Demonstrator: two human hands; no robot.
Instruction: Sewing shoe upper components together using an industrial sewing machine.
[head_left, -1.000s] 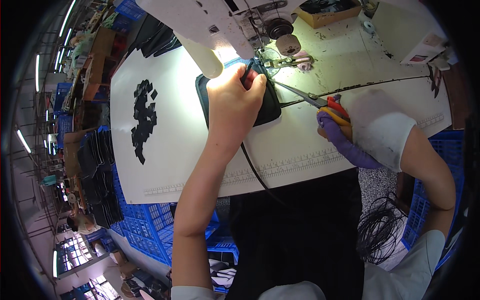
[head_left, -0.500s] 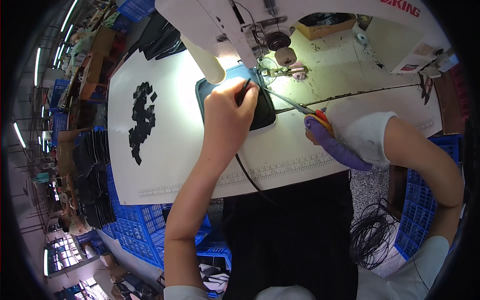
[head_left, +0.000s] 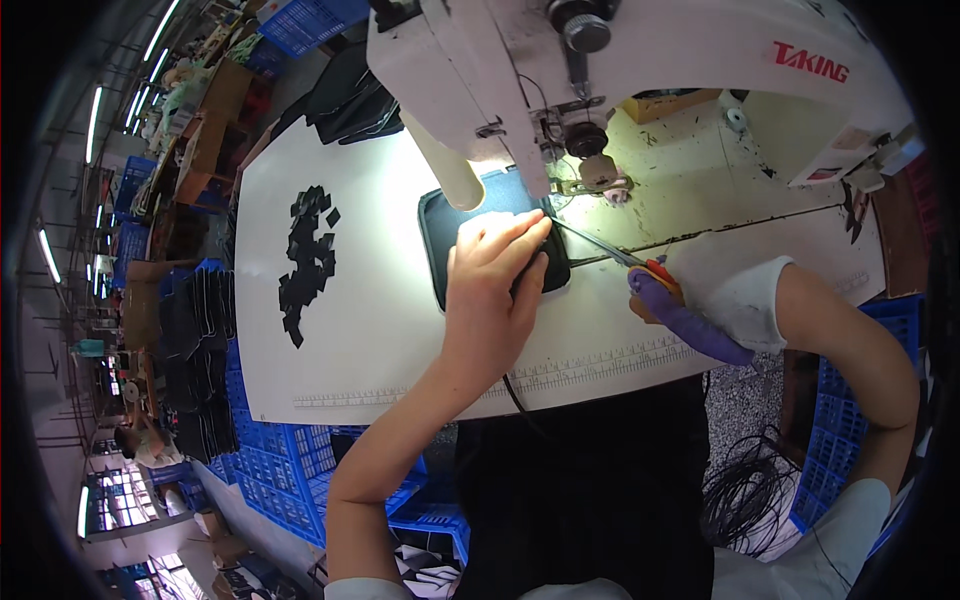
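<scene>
Black fabric panel point(head_left: 445, 240) sits on the bench point(head_left: 380, 330) under the sewing machine point(head_left: 600, 60) needle; left hand point(head_left: 490, 290) now flat on it, fingers together; right hand point(head_left: 665, 300) clamped on scissors point(head_left: 600, 247), tips moved in at the presser foot, likely thread trim

Dark fabric panel under the needle, thread snips at its edge

The black fabric piece point(head_left: 447, 240) lies flat on the white sewing table, a rounded rectangle with a blue inner face showing at its upper part, its right end tucked under the machine head (much of its middle is hidden by the palm pressing on it). The slim metal snips point(head_left: 612, 254) with an orange-red handle lie nearly level, tips pointing left and touching the panel's right edge just beside the presser foot.
</scene>
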